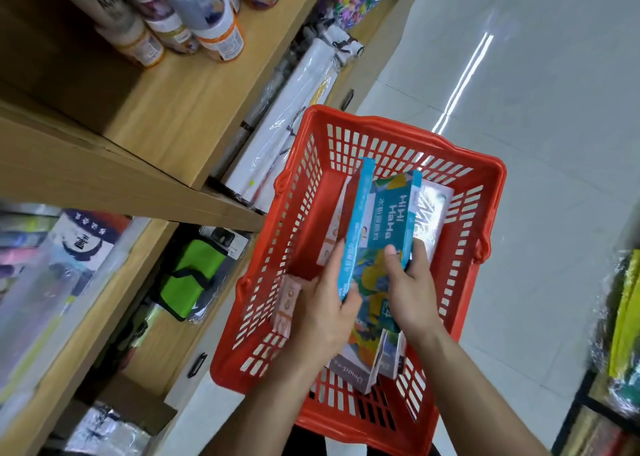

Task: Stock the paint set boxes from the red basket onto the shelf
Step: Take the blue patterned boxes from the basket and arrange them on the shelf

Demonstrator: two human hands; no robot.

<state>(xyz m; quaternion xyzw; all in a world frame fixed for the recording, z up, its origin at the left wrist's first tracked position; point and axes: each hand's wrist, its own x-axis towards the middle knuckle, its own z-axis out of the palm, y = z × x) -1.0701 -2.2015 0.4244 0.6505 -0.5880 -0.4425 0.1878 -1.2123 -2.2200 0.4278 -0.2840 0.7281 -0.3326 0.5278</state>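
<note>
Head view, looking down an aisle. A wooden shelf unit (166, 116) fills the left side. Its upper board carries lidded jars (207, 22), a lower board carries a green pouch (194, 275), and wrapped white rolls (294, 109) lie further along. Pale glossy floor (519, 74) takes the right side.

A red basket (481, 213) with slotted walls sits just beside the shelf unit, below the person's forearms.

Two blue paint set boxes are lifted inside the basket, side by side and near each other. The left box (356, 227) is turned narrow edge up. The right box (391, 220) shows its printed face, lettered "HiHi HaHa". Each box's long axis runs from the hands toward the basket's far wall, with the far end pointing away from the person. Whether the two boxes touch cannot be told.

The left hand (325, 303) grips the near end of the edge-up box, with its fingers curled along one side and its thumb against the other. The right hand (412, 289) grips the near end of the printed box, with its thumb pressed on the face and its fingers wrapped round the far edge.

Beneath them in the basket lie a silvery pack (429, 213), a white box (349, 376) and a small pink box (285, 303).
</note>
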